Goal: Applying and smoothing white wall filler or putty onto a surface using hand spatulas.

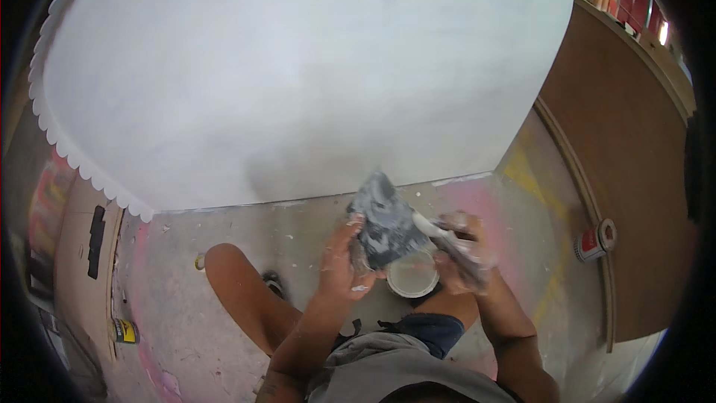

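Note:
My left hand (344, 260) grips a dark grey, roughly four-cornered plate (384, 216) by its near left edge. White paste is smeared over the plate. Closed around a putty knife (461, 257), my right hand (471, 237) is blurred by motion. White paste covers the knife's tip, which is at the plate's right edge; whether they touch I cannot tell. White smears mark the fingers of both hands. Below the plate, between my legs, is a round tub (412, 276) with a pale rim, partly hidden by the plate and my right hand.
A large white panel (298, 82) with a scalloped left edge stands ahead on the concrete floor (246, 227). To the right leans a brown board (619, 127), with a red and white can (594, 241) beside it. A yellow and black can (124, 330) is at the left.

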Tool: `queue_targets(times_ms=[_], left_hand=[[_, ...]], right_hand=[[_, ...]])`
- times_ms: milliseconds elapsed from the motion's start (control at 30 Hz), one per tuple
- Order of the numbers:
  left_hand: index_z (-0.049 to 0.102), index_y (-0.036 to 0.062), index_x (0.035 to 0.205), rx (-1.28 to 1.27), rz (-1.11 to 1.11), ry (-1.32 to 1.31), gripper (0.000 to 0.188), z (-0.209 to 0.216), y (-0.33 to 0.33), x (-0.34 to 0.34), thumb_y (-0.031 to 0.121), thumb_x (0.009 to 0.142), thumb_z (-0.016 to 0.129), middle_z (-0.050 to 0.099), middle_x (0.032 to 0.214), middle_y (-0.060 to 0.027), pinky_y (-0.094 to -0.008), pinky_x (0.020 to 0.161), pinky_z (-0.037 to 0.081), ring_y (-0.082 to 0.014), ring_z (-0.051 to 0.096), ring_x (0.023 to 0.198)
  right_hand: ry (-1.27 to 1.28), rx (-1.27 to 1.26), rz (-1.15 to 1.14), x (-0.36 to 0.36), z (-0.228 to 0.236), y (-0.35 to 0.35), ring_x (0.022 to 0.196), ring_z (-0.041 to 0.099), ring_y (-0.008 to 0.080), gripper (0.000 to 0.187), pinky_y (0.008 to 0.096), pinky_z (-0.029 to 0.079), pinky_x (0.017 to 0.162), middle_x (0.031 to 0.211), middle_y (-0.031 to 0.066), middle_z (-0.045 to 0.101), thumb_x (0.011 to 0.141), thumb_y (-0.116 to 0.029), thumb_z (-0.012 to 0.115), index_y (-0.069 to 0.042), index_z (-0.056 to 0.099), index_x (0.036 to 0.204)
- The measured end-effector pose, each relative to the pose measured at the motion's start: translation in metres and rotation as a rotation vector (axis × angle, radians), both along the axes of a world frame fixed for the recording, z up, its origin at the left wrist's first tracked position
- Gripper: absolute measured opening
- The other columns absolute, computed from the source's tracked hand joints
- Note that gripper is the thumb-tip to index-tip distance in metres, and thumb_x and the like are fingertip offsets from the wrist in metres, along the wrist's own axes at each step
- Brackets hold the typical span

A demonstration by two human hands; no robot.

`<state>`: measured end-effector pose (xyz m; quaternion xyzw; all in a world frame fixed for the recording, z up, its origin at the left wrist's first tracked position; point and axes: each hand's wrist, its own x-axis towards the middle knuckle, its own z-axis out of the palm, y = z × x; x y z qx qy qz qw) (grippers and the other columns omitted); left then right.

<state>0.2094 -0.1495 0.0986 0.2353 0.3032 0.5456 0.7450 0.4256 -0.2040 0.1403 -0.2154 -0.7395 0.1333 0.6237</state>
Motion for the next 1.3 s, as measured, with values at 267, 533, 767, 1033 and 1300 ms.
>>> queue_targets(times_ms=[267,533,767,1033,1300], left_hand=[[0.045,-0.001,0.132,0.153,-0.287,-0.22,0.042,0.038,0.005,-0.014,0.005,0.092,0.057,0.059,0.119,-0.0135,-0.042,0.087,0.055,-0.0276,0.058,0.114],[0.042,0.0046,0.139,1.111,-0.156,0.41,0.059,0.022,0.043,-0.02,-0.014,0.084,0.049,0.043,0.141,-0.0195,-0.0454,0.11,0.035,-0.0346,0.039,0.136],[0.048,0.015,0.141,1.475,-0.489,1.133,0.071,0.012,0.099,-0.101,-0.012,0.075,0.049,0.04,0.146,-0.0144,-0.0435,0.112,0.033,-0.034,0.036,0.138],[0.051,0.0041,0.137,1.173,-0.422,0.695,0.053,-0.037,0.126,-0.146,-0.008,0.085,0.045,0.041,0.145,-0.0171,-0.041,0.111,0.033,-0.0334,0.041,0.134],[0.052,0.0076,0.137,1.121,-0.538,0.743,0.061,-0.024,0.148,-0.121,-0.013,0.079,0.048,0.044,0.143,-0.0162,-0.041,0.11,0.035,-0.0337,0.043,0.133]], right_hand=[[-0.078,-0.674,-0.424,-0.006,-0.029,0.024,0.092,0.062,0.0298,0.05,0.041,0.051,0.074,0.103,0.0138,0.061,0.083,-0.007,0.063,-0.004,0.047,0.13],[1.135,-1.068,0.296,-0.067,-0.001,0.012,0.052,0.062,0.0178,0.037,0.0253,0.048,0.038,0.089,0.0122,0.065,0.084,-0.015,0.066,0.001,0.052,0.114],[0.915,-1.026,0.071,-0.05,0.053,0.06,0.058,0.063,0.0192,0.029,0.029,0.049,0.042,0.081,0.0124,0.066,0.082,-0.019,0.065,0.0,0.06,0.103],[-0.248,0.008,-0.78,-0.01,0.322,0.2,0.077,0.055,0.0156,0.031,0.0311,0.047,0.076,0.09,0.0077,0.062,0.096,-0.023,0.054,0.002,0.057,0.115],[-0.636,0.281,-1.244,-0.027,0.487,0.265,0.114,0.055,0.0349,0.032,0.0437,0.044,0.099,0.123,0.0203,0.058,0.095,-0.012,0.046,-0.005,0.057,0.124]])
